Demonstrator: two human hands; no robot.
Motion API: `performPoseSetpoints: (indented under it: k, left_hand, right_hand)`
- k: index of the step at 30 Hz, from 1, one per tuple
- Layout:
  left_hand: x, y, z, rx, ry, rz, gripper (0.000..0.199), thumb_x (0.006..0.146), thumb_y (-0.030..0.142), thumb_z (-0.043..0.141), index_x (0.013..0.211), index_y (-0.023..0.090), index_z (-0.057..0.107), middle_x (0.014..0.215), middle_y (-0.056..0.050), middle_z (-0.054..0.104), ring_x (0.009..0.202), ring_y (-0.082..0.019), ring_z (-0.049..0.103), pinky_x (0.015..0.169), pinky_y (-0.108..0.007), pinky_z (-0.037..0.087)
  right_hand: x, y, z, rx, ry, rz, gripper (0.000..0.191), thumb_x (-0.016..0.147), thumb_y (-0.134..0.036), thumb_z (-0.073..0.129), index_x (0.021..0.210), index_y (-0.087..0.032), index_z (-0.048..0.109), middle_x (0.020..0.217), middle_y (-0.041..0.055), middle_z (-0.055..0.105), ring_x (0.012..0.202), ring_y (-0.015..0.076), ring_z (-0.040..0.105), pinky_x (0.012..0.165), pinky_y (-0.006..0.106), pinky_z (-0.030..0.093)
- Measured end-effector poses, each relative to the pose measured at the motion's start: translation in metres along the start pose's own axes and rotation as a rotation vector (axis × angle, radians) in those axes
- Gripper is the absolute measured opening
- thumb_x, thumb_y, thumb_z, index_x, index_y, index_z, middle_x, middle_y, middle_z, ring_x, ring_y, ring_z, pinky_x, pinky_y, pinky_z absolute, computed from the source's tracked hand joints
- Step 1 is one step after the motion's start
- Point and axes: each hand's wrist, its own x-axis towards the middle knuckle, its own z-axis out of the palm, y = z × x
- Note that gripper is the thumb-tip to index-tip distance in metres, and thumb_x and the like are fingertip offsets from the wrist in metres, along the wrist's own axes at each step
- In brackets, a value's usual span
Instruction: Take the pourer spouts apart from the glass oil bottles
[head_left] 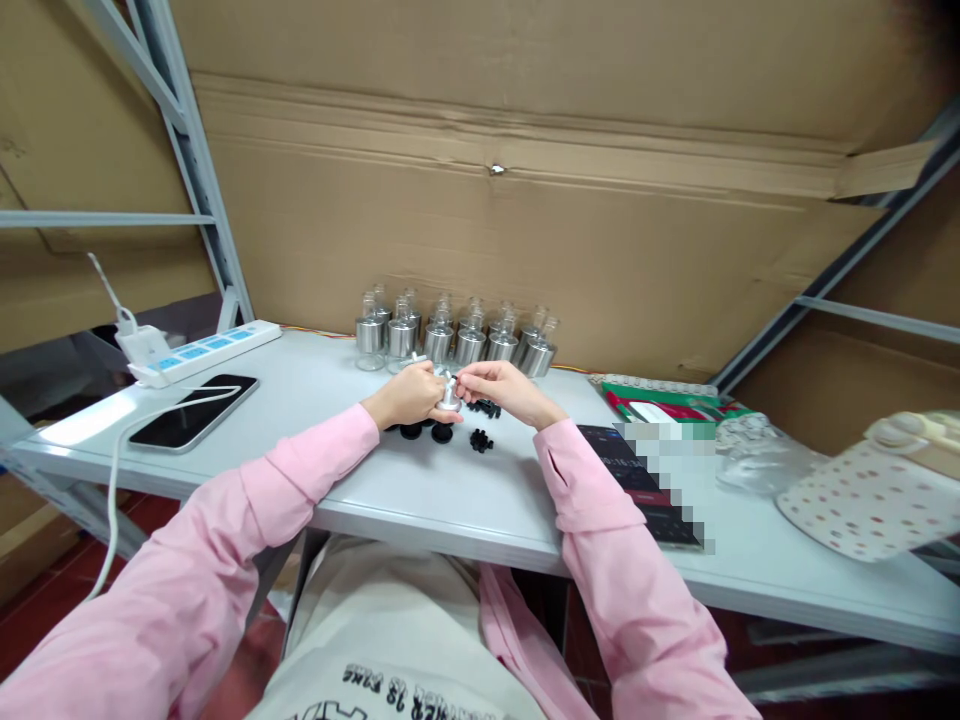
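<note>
My left hand [412, 393] is closed around a small silver and white part [450, 394], which looks like a bottle's pump or spout top; its exact kind is unclear. Against the top of that part, the fingers of my right hand [506, 388] are pinched together. What they hold, perhaps something small and dark, is too small to name. Just below my hands lie round black caps [442, 432] and a cluster of small black pieces [481, 440]. More black pieces [486, 408] lie partly behind my right hand.
Several clear glass bottles with silver bands [470, 340] stand along the cardboard back wall [525, 240]. On the left are a phone [195, 412], a power strip [217, 350] and a white cable [114, 490]. A dark screen [645, 485] and a dotted pouch [870, 490] lie right.
</note>
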Motion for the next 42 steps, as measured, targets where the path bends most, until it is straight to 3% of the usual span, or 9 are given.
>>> performPoseSetpoints:
  k: [9,14,19,26,33,38,42]
  left_hand:
    - [0.001,0.006,0.004,-0.031,0.010,0.033,0.061,0.086,0.062,0.033,0.052,0.015,0.053,0.054,-0.006,0.061,0.048,-0.014,0.049,0.063,-0.031,0.035]
    - [0.003,0.013,0.001,0.005,0.013,-0.051,0.049,0.085,0.051,0.041,0.053,0.016,0.053,0.052,-0.006,0.060,0.047,-0.015,0.050,0.060,-0.032,0.037]
    - [0.003,0.014,-0.003,0.087,0.066,-0.127,0.033,0.080,0.040,0.046,0.059,0.016,0.055,0.054,-0.005,0.060,0.049,-0.016,0.053,0.061,-0.031,0.039]
    - [0.001,0.010,-0.003,0.058,0.052,-0.179,0.029,0.078,0.038,0.046,0.062,0.016,0.055,0.055,-0.005,0.060,0.049,-0.015,0.053,0.064,-0.031,0.040]
    - [0.001,0.011,-0.002,-0.019,0.044,-0.152,0.025,0.078,0.035,0.046,0.063,0.017,0.054,0.056,-0.002,0.061,0.049,-0.013,0.053,0.064,-0.029,0.038]
    - [0.001,0.009,-0.004,-0.036,0.035,-0.159,0.025,0.078,0.036,0.047,0.063,0.016,0.053,0.058,-0.002,0.061,0.051,-0.013,0.053,0.064,-0.029,0.038]
    - [-0.001,0.003,-0.005,-0.067,0.094,-0.255,0.028,0.079,0.036,0.047,0.061,0.016,0.052,0.056,-0.001,0.059,0.050,-0.012,0.051,0.064,-0.028,0.038]
  right_hand:
    - [-0.001,-0.005,0.004,-0.049,-0.005,-0.036,0.036,0.068,-0.048,0.063,0.075,-0.014,0.059,0.058,-0.0045,0.052,0.055,0.0075,0.045,0.057,0.022,0.035]
    - [0.000,-0.007,0.007,-0.153,0.001,-0.046,0.033,0.074,-0.048,0.056,0.069,-0.016,0.049,0.053,-0.0056,0.048,0.050,0.0070,0.040,0.051,0.021,0.030]
    - [0.003,0.002,0.004,-0.301,0.113,-0.037,0.030,0.080,-0.038,0.043,0.058,-0.018,0.040,0.048,-0.0062,0.042,0.048,0.0068,0.037,0.050,0.021,0.029]
    - [0.003,0.006,0.002,-0.296,0.090,0.088,0.024,0.077,-0.037,0.049,0.065,-0.016,0.048,0.051,-0.0051,0.047,0.048,0.0071,0.042,0.048,0.020,0.031]
    - [0.007,0.005,0.010,-0.165,0.106,-0.047,0.021,0.076,-0.032,0.053,0.089,-0.015,0.056,0.068,-0.0019,0.057,0.059,0.0084,0.051,0.054,0.021,0.040]
    - [0.010,0.011,0.006,-0.217,0.113,-0.047,0.021,0.079,-0.026,0.048,0.090,-0.013,0.061,0.071,0.0011,0.062,0.065,0.0100,0.055,0.060,0.022,0.044]
    - [0.011,0.015,-0.003,-0.370,0.234,-0.047,0.019,0.077,-0.018,0.049,0.087,-0.013,0.064,0.073,0.0027,0.065,0.067,0.0112,0.058,0.065,0.023,0.045]
